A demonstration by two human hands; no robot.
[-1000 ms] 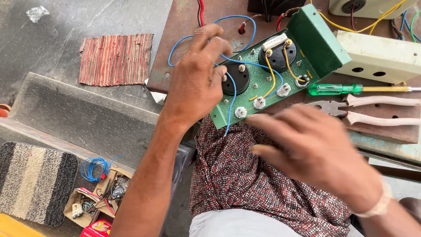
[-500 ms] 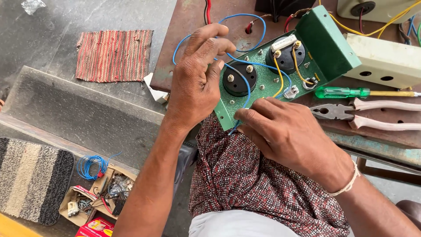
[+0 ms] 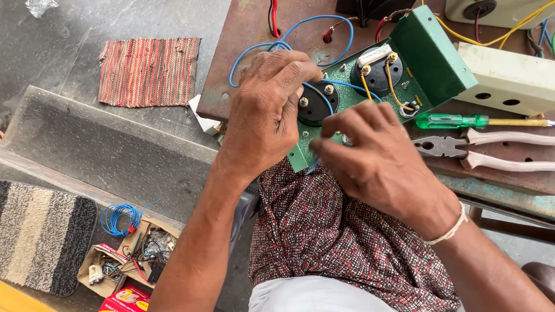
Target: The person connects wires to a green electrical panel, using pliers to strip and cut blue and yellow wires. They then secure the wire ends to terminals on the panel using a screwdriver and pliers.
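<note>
The rusty metal table (image 3: pixel 243 69) looks rough; the green panel (image 3: pixel 430 55) is painted, matt; the striped mat (image 3: pixel 149 71) at upper left is woven cloth.

The panel (image 3: pixel 370 98) lies on the table (image 3: pixel 243 69), screwdriver (image 3: pixel 457 121) and pliers (image 3: pixel 462 147) to its right.

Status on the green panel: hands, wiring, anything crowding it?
Left hand holds green panel. Right hand pinches at blue wire near the panel's edge. Screwdriver and pliers lie beside it.
</note>
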